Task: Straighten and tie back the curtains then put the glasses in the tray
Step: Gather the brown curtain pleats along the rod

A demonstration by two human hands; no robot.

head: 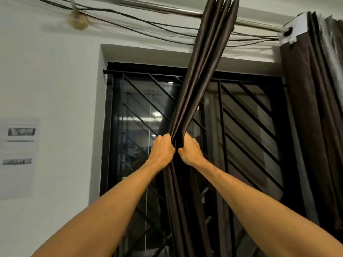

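A head-worn camera looks up at a dark window. Two bare forearms rise from the bottom of the frame and meet at its centre. There the left hand (162,148) and the right hand (190,150) sit knuckle to knuckle, each with its fingers curled tightly round the same gathered dark brown satin curtain (206,71).

The curtain is bunched into narrow pleats. It slants from a silver metal curtain rod (167,11) at the top centre down to the hands, then falls loose to the bottom edge. A second dark brown curtain (315,127) hangs bunched along the right edge.

Behind the curtains is a black window grille of diagonal bars (250,117). Thin black cables (130,17) sag under the rod. A blurred white paper notice (18,158) is on the wall at the left. No tie-back, glasses or tray can be seen.

The step appears to be gathering this panel before tying it back, so the task looks to be at an early stage. To do it well, the pleats should probably be stacked evenly. The bundle is best drawn sideways rather than hard downward, since the slant suggests the cloth is taut against the rod. One hand could hold the bundle while the other smooths the loose folds below. The satin looks slippery, so a firm grasp matters, and the cables near the rod are a snag risk.
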